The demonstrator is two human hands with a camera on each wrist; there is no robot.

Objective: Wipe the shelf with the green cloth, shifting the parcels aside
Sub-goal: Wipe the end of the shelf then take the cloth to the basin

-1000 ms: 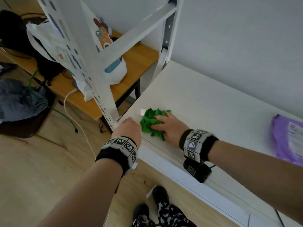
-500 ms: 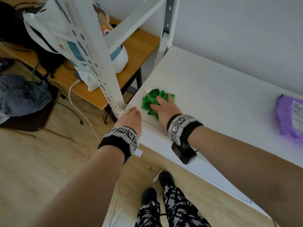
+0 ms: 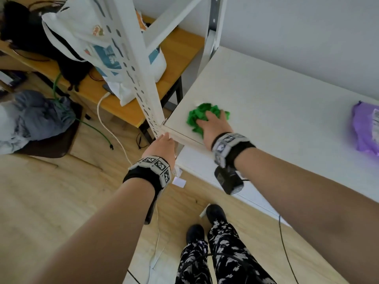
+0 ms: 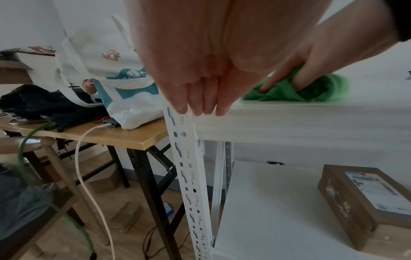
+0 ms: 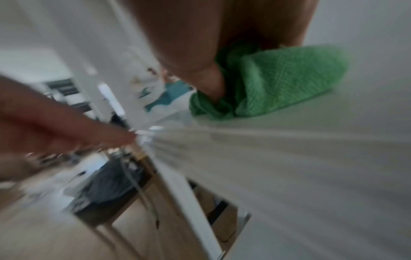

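A crumpled green cloth (image 3: 196, 117) lies on the white shelf (image 3: 276, 95) near its front left corner. My right hand (image 3: 213, 124) lies on top of it, fingers dug into its folds; the right wrist view shows the thumb tucked into the green cloth (image 5: 289, 75). My left hand (image 3: 162, 146) rests with straight fingers (image 4: 200, 109) against the shelf's front corner, where the perforated upright (image 4: 189, 176) meets the board, and it holds nothing. A purple parcel (image 3: 367, 130) lies far right on the same shelf. A brown cardboard parcel (image 4: 367, 198) sits on the shelf below.
A white upright post (image 3: 133, 58) and a slanted brace stand just left of the cloth. Beyond them a wooden table (image 3: 180, 50) carries a white tote bag (image 3: 92, 37) and dark clothes. Cables run over the wooden floor (image 3: 51, 201). The wall closes the shelf's back.
My right hand has slid the green cloth away from the shelf's front edge, deeper along the left side. The left hand has stayed at the corner.
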